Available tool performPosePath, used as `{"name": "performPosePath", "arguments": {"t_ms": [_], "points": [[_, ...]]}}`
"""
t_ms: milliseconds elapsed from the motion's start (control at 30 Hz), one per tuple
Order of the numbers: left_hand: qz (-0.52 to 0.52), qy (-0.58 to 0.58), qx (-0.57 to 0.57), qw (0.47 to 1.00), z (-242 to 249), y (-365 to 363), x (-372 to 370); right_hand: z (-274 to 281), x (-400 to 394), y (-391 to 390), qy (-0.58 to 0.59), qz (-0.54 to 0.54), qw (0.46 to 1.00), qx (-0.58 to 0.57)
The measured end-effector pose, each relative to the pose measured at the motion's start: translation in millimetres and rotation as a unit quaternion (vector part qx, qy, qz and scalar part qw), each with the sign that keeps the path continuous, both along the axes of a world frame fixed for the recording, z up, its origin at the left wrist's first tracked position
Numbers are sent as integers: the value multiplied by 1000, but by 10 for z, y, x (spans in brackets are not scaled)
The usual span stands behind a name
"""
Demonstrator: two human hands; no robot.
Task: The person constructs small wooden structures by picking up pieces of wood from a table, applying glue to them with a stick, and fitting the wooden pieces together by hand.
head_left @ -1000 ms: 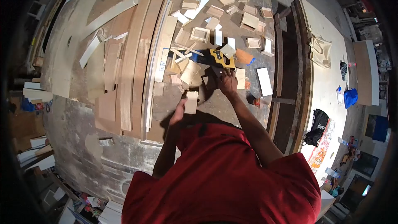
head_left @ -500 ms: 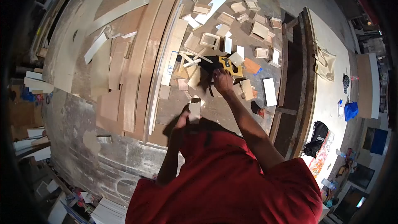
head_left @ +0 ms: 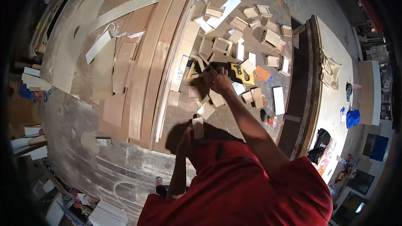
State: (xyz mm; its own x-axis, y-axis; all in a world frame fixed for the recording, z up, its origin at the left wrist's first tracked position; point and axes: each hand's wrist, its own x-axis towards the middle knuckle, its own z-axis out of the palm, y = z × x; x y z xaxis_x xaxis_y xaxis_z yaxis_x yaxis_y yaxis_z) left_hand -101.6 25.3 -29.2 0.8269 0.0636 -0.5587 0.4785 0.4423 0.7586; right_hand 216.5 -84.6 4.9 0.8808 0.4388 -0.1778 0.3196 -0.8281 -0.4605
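My left hand (head_left: 184, 141), close to my body, grips a small pale wooden block (head_left: 198, 128) that stands up from the fingers. Out over the work surface, my right hand (head_left: 220, 83) has its fingers curled down among thin wooden strips (head_left: 202, 62); I cannot tell what they hold. Just right of those fingers lies a handsaw with a yellow handle (head_left: 243, 73), its dark blade partly behind the hand. Small wood offcuts lie around it, one pale piece (head_left: 206, 111) between my two hands.
Several small box-like wooden frames (head_left: 222, 46) are scattered toward the far side. Long boards (head_left: 146, 71) lie along the left. A raised white-topped bench (head_left: 335, 100) borders the right. A roll of tape (head_left: 104, 141) sits at lower left, and a white block (head_left: 278, 100) at right.
My right hand has shifted left from beside the saw handle to the thin strips. My left hand still holds the block, now lower and nearer my body. The whole view has shifted slightly.
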Motion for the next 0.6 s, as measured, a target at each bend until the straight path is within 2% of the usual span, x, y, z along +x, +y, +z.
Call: {"name": "performPosePath", "arguments": {"t_ms": [33,100,133,167,233,300,333,400,500,533,600], "points": [[1,0,-2,1000,-164,-11,-14,-54,-64,-28,-30,4,1000,3],[70,51,-184,979,-446,-19,-28,-95,-156,-17,-59,-17,998,30],[69,53,-185,979,-361,7,-3,-74,-160,9,-58,-18,998,28],[29,6,-102,994,-168,60,49,-36,-163,40,-53,-18,998,-3],[-11,-39,-18,999,-137,146,57,-19,-162,111,-46,-18,998,-35],[-6,13,-190,982,-106,285,102,-9,-100,217,-53,-47,997,-10],[-7,14,-191,982,-60,296,157,-9,-67,282,-52,-48,997,-11],[56,2,-105,993,7,310,287,-24,34,379,-15,-106,994,-12],[20,25,-67,997,-273,414,324,-79,182,373,-13,-83,994,-71],[19,27,-68,997,-100,417,393,-98,214,361,-12,-84,994,-71],[27,40,-73,996,209,421,492,-155,265,300,90,-102,991,-3]]}}
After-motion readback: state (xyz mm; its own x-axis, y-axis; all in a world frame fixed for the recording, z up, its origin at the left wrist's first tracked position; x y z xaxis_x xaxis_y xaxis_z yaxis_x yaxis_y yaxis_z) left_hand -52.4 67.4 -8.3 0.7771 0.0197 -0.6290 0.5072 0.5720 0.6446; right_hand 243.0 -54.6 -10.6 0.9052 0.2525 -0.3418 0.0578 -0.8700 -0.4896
